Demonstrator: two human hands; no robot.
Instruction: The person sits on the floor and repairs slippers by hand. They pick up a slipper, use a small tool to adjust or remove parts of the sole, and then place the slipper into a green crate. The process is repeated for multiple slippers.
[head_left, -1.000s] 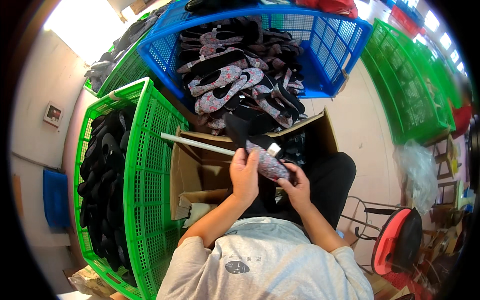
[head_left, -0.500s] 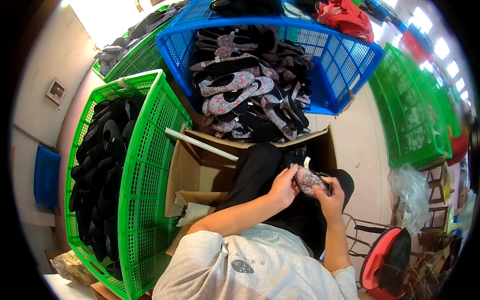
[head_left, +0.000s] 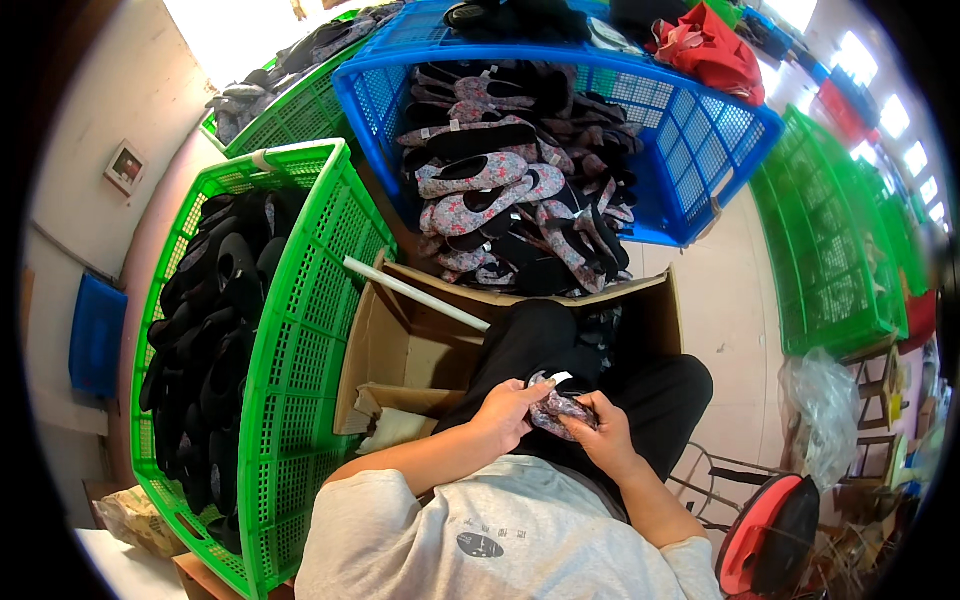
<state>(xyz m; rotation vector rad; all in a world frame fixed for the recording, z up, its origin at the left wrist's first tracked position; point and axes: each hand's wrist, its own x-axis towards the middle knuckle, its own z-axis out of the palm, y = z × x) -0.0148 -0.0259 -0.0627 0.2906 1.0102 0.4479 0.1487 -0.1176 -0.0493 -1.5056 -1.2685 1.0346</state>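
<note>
Floral-patterned fabric slipper (head_left: 556, 408), grey-pink print with dark lining and a small white tag at its far end, crumpled and lying roughly crosswise, gripped from both sides between the left hand (head_left: 508, 410) and right hand (head_left: 603, 437), low over the lap, near centre.

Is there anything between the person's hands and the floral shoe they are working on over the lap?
Nothing visible. The left hand and the right hand both grip the floral shoe directly, one at each end, over the black trousers. The cardboard box lies off to the left, apart from them.
</note>
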